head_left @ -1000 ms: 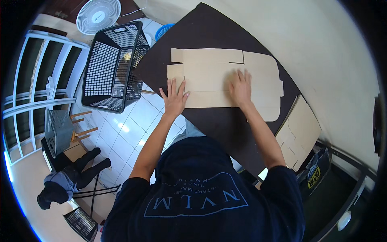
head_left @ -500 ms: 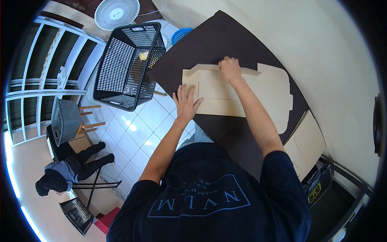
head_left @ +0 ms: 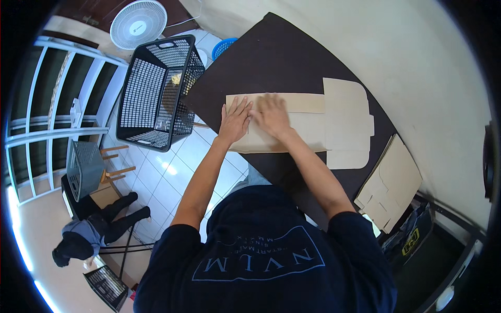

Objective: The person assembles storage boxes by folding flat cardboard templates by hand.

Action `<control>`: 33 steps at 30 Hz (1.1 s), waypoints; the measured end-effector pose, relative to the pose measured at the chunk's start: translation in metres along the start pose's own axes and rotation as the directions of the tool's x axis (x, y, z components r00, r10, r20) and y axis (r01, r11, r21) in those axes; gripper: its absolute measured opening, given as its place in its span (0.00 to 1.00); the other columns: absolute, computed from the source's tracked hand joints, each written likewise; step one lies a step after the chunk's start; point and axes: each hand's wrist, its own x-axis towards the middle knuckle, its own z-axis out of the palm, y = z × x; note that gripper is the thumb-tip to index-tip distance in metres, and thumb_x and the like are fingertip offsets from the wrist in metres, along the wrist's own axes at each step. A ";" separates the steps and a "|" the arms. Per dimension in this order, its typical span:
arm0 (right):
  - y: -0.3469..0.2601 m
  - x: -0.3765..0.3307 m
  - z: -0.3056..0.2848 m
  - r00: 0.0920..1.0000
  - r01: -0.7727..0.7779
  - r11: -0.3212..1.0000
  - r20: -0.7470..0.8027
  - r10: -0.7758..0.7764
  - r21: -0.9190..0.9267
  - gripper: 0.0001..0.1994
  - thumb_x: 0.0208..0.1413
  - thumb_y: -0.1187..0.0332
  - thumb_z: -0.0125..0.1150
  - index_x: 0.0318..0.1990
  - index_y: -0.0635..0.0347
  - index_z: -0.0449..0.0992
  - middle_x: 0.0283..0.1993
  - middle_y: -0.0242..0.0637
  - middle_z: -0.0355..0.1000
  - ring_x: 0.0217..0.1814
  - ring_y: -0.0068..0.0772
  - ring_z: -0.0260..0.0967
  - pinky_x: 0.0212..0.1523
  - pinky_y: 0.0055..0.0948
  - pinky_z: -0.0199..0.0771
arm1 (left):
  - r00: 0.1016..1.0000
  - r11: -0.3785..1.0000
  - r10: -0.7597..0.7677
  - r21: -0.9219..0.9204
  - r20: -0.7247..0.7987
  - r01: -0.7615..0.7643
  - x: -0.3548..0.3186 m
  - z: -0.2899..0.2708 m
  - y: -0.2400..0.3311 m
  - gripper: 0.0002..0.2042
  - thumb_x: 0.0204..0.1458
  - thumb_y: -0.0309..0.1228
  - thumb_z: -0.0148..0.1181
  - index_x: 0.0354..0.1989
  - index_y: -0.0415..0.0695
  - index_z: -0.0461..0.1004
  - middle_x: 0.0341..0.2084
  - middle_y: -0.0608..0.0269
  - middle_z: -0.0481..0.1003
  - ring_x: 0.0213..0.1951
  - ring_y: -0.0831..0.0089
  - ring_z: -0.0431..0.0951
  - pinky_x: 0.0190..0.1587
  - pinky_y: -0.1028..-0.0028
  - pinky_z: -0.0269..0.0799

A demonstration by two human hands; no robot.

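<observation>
A flat brown cardboard box blank (head_left: 344, 122) lies on the dark brown table, its wide end with rounded corners and a small tab toward the right. My left hand (head_left: 236, 120) rests on its left end, fingers spread and holding nothing. Just to the right, my right hand (head_left: 272, 117) presses flat on the far-side strip, somewhat blurred by motion, with its fingers stretched out. That far flap (head_left: 308, 103) is folded down onto the blank. The near long edge of the blank looks slightly raised.
More flat cardboard blanks (head_left: 392, 180) lean at the table's right. A tall black mesh basket (head_left: 151, 96) stands on the tiled floor at left, near a white fan (head_left: 138, 26) and a blue basket (head_left: 223, 48). Another person (head_left: 88, 232) sits at lower left.
The far flap stood partly up and now lies folded flat. My right hand has moved left and toward me, from gripping the flap to pressing flat near my left hand.
</observation>
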 end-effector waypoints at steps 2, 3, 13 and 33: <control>-0.018 0.014 0.022 1.000 0.016 0.999 0.011 -0.017 0.047 0.36 0.66 0.43 0.38 0.69 0.66 0.59 0.73 0.55 0.53 0.77 0.57 0.44 0.74 0.57 0.39 | 0.999 0.999 0.024 0.027 0.033 -0.025 0.007 0.003 0.003 0.26 0.62 0.37 0.48 0.70 0.56 0.60 0.72 0.66 0.55 0.74 0.58 0.46 0.69 0.37 0.42; -0.025 0.019 0.026 0.997 0.071 0.993 0.026 -0.074 0.096 0.39 0.66 0.40 0.34 0.70 0.66 0.56 0.75 0.53 0.51 0.79 0.54 0.41 0.75 0.56 0.37 | 0.999 0.998 0.011 0.062 0.050 -0.014 0.008 0.001 0.002 0.26 0.63 0.39 0.46 0.71 0.56 0.59 0.72 0.66 0.54 0.74 0.58 0.46 0.69 0.37 0.41; 0.059 -0.014 0.004 0.999 0.011 0.990 -0.038 -0.016 -0.140 0.37 0.68 0.43 0.32 0.71 0.67 0.54 0.77 0.47 0.48 0.80 0.45 0.39 0.77 0.52 0.33 | 0.996 0.994 -0.039 0.107 0.084 0.030 0.005 -0.002 -0.004 0.27 0.64 0.45 0.46 0.72 0.63 0.56 0.74 0.69 0.49 0.75 0.60 0.46 0.66 0.33 0.44; 0.185 -0.012 -0.059 0.801 -0.365 0.698 -0.174 0.573 0.616 0.15 0.53 0.62 0.68 0.43 0.62 0.81 0.38 0.45 0.81 0.42 0.44 0.80 0.47 0.36 0.76 | 0.976 0.978 -0.076 0.176 -0.204 0.113 0.111 -0.032 -0.002 0.23 0.56 0.42 0.60 0.58 0.49 0.71 0.53 0.58 0.73 0.61 0.61 0.67 0.59 0.44 0.57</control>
